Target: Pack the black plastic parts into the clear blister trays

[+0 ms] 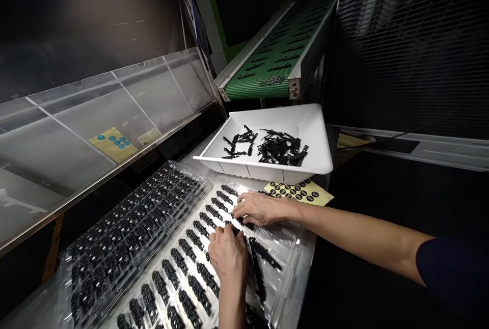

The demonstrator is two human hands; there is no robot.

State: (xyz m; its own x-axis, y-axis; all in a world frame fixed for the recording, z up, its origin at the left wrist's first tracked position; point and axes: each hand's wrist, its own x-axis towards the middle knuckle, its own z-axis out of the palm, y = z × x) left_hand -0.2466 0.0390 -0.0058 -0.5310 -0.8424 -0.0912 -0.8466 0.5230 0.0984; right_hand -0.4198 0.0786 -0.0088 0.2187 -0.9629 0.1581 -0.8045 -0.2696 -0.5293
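Observation:
A clear plastic tray (280,280) with rows of slim black plastic parts (187,250) lies in front of me. My left hand (228,253) is over its middle, fingers curled down on a black part that they mostly cover. Coming in from the right, my right hand (262,208) has its fingers bent and closed on another black plastic part (248,225), partly showing below the fingertips. Longer black parts (265,253) lie at an angle on the tray's right side, near my left hand.
Behind the tray, a white bin (321,138) holds a loose heap of black parts. A filled tray stack (133,237) lies to the left. A yellow sticker sheet (321,194) sits beneath the bin's front edge. Farther back, a green conveyor belt (254,87) carries more parts.

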